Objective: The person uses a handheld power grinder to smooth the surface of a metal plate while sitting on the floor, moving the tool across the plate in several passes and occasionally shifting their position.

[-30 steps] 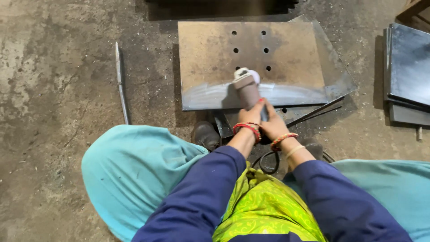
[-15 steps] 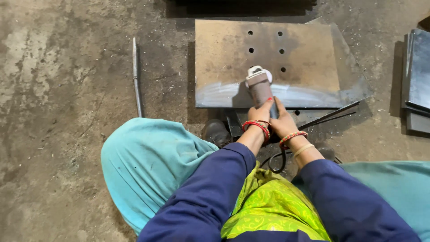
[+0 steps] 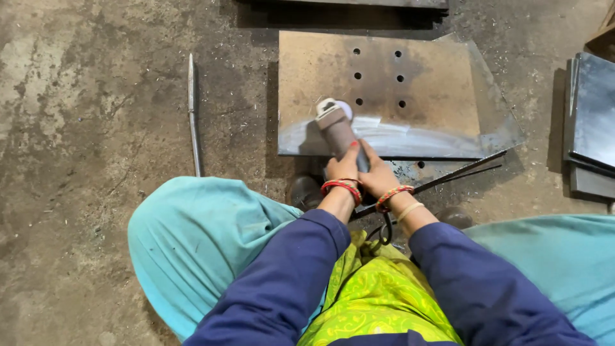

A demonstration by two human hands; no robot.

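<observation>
Rust-brown steel fills the head view: a flat metal plate [image 3: 410, 90] lies on the concrete floor [image 3: 90, 128], drilled with a cluster of round holes, and a bright, freshly ground band runs along its near edge. On that band sits the angle grinder [image 3: 334, 125], head down on the left part of the strip, body angled back toward the person. Both hands are wrapped tight round the grinder's body: the left hand [image 3: 344, 168] on the left side, the right hand [image 3: 379, 177] just beside it, fingers fully curled, red bangles on both wrists. The cable loops down between the knees. A thin metal rod [image 3: 191, 115] lies well apart to the left; dark rods [image 3: 448, 179] run slantwise by the plate's near edge, and a stack of dark sheets [image 3: 592, 122] waits at the right. It looks like edge grinding is the step in hand, mid-pass. The next stroke would call for a steady two-handed hold and even pressure, sliding the disc along the band without tipping it.
</observation>
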